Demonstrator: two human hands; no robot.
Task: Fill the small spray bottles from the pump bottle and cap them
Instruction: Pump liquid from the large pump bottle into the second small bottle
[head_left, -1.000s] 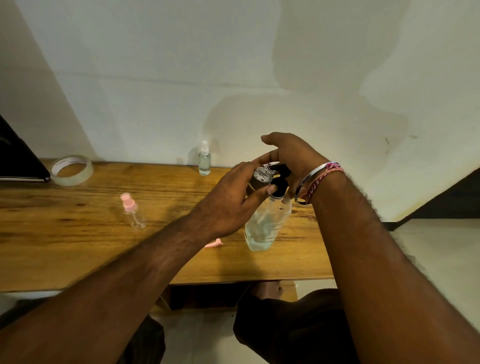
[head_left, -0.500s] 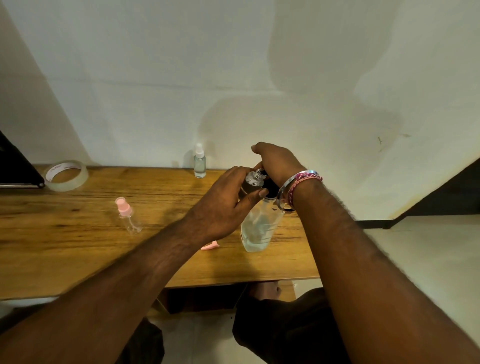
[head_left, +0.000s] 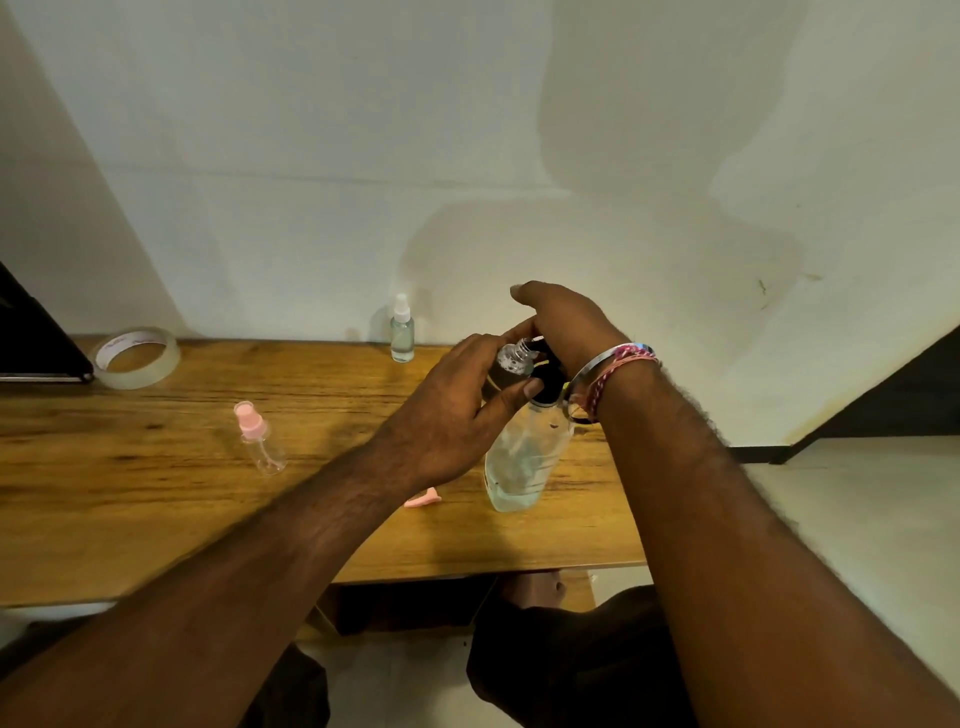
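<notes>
Left hand (head_left: 447, 415) curled round a small open spray bottle (head_left: 511, 358), held at the black pump head of the pump bottle (head_left: 524, 457) standing on the counter (head_left: 130, 493). Right hand (head_left: 566, 327) curved over the pump head, pressing on it. Pink-capped bottle (head_left: 260, 439) and white-capped bottle (head_left: 402, 330) upright farther left, well apart.

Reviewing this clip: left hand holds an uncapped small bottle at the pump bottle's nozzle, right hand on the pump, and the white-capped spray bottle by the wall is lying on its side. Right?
Not quite. In the head view the white-capped spray bottle stands upright by the wall, not on its side. The rest holds: the left hand holds the uncapped small bottle at the pump bottle, right hand on its pump.
</notes>
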